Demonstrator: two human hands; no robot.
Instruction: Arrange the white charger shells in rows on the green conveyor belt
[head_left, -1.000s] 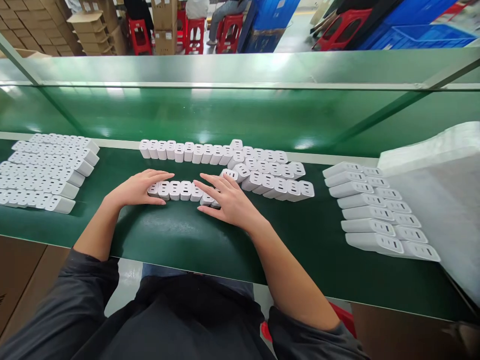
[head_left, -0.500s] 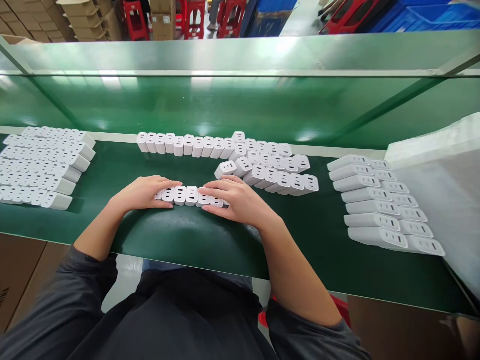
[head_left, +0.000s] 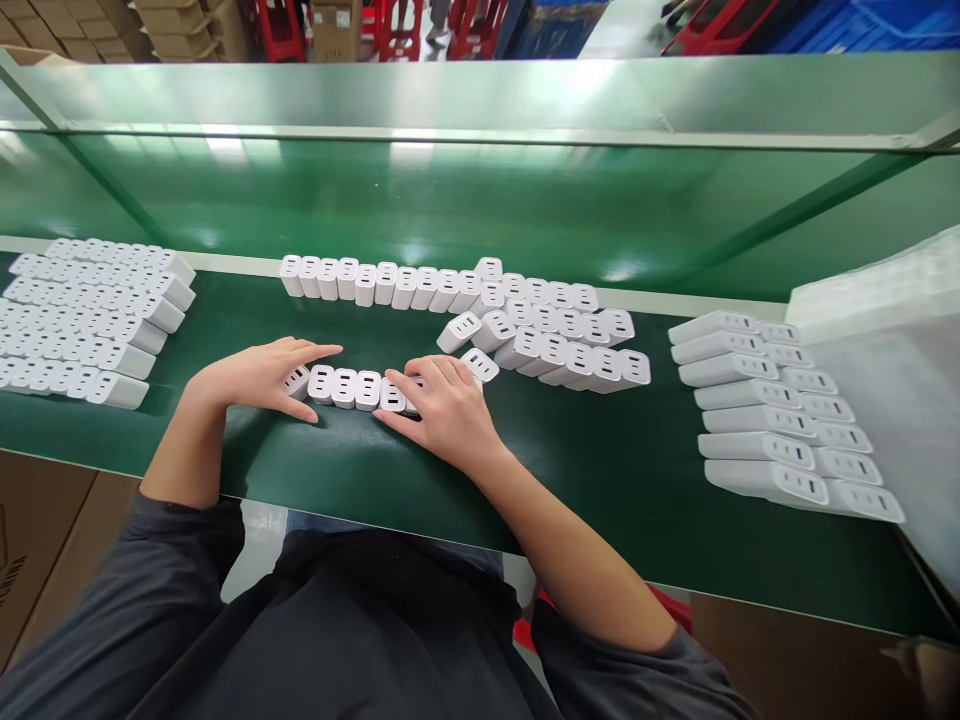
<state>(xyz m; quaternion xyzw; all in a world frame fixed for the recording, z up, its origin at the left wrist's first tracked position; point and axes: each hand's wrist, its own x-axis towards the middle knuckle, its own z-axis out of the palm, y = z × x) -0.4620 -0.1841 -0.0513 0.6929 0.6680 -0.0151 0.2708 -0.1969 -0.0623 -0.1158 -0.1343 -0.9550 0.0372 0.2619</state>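
A short row of white chargers (head_left: pixel 344 388) stands on the green bench in front of me, slots facing up. My left hand (head_left: pixel 251 378) is at its left end, thumb and fingers spread apart around a tilted end charger (head_left: pixel 296 381). Over the right part of the row lies my right hand (head_left: pixel 442 408), its thumb at the near side and its fingertips at the far side of a charger (head_left: pixel 391 396). The hand hides some chargers beneath it. Just past its fingers a tilted charger (head_left: pixel 480 365) shows.
Behind the row stand a long line of chargers (head_left: pixel 386 284) and a looser group (head_left: pixel 566 355). A block of chargers (head_left: pixel 90 320) fills the left, and stacked chargers (head_left: pixel 757 400) lie at right beside a white wrapped stack (head_left: pixel 885 330). A green panel (head_left: pixel 450 200) rises behind the bench.
My left hand has opened and shifted left, and the left end charger now leans. The right hand has moved slightly left along the row. A tilted charger now shows beyond it.
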